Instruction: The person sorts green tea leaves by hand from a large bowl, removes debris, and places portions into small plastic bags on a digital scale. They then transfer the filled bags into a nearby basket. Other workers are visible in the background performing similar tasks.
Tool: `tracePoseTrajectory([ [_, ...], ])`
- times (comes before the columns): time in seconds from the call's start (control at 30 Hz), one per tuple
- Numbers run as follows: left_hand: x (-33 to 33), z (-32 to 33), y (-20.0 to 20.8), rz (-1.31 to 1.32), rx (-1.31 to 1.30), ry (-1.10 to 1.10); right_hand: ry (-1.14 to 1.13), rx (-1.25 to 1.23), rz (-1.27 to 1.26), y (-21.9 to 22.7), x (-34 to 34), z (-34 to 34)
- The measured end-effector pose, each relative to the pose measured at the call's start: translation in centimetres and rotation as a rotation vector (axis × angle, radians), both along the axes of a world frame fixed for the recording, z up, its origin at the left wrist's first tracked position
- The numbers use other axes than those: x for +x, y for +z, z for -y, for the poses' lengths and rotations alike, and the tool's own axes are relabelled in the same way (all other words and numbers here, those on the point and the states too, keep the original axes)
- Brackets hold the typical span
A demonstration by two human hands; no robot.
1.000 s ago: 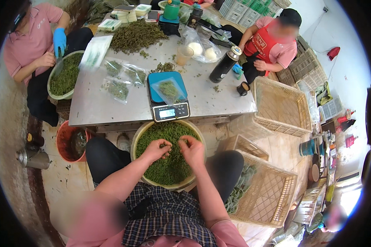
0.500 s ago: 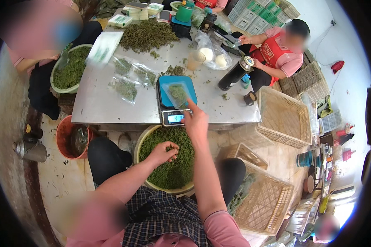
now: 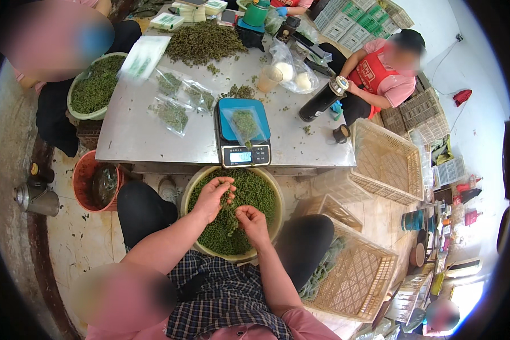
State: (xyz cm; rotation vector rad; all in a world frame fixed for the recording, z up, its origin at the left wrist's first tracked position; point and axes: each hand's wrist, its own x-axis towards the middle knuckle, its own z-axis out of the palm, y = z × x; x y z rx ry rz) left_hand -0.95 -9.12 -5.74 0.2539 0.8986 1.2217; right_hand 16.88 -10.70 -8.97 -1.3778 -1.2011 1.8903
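My left hand (image 3: 211, 201) is over a round basin (image 3: 281, 218) on the floor between my knees, its fingers curled together; what they hold is hidden. Just to the right and nearer me, my right hand (image 3: 254, 226) pinches a sprig of small green berries (image 3: 232, 226). Loose green berries (image 3: 255, 190) fill the basin. On the table edge beyond stands a digital scale (image 3: 226, 109) with a blue pan and lit display. A clear plastic bag (image 3: 245, 124) partly filled with green berries lies on the pan, touched by neither hand.
On the steel table (image 3: 170, 150) lie several filled bags (image 3: 171, 116), a stack of empty bags (image 3: 144, 56), a heap of darker sprigs (image 3: 201, 45) and a black flask (image 3: 317, 103). A red bucket (image 3: 82, 187) and plastic crates (image 3: 351, 277) flank me. Co-workers sit around the table.
My right hand has left the bag on the scale and come down to the basin, where it now pinches a sprig. My left hand has risen a little toward the table.
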Motion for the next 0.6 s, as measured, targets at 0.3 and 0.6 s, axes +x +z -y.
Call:
tracePoseTrajectory([
  [0.3, 0.1, -0.1, -0.3, 0.104, 0.035, 0.057, -0.034, -0.067, -0.101, 2.3, -2.4, 1.3],
  [0.6, -0.6, -0.6, -2.9, -0.722, 0.389, -0.114, -0.086, -0.169, -0.224, 5.9, 0.6, -1.6],
])
